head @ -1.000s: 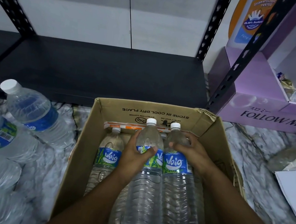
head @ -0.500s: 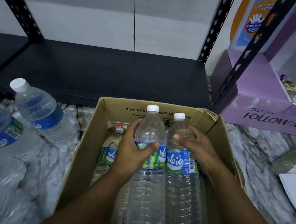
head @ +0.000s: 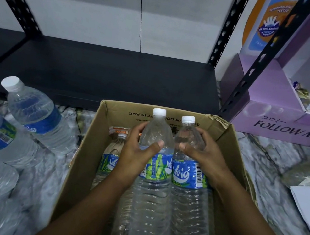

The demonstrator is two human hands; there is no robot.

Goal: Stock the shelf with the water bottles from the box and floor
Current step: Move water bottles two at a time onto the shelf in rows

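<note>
Two clear ribbed plastic bottles, white-capped, are standing in the cardboard box (head: 81, 166): the left hand (head: 136, 155) is gripping one bottle (head: 151, 188), the right hand (head: 202, 157) the other bottle (head: 191, 200). A third bottle (head: 110, 159) is sitting left of the hands. Four more are lying on the marble floor (head: 42, 180) farther left, the nearest (head: 34, 114) included. The dark flat shelf (head: 106, 73) is lying beyond the hands.

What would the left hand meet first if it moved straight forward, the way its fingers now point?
Probably the far wall of the cardboard box. The left hand grips a bottle with fingers pointing that way; depth is unclear.
</note>
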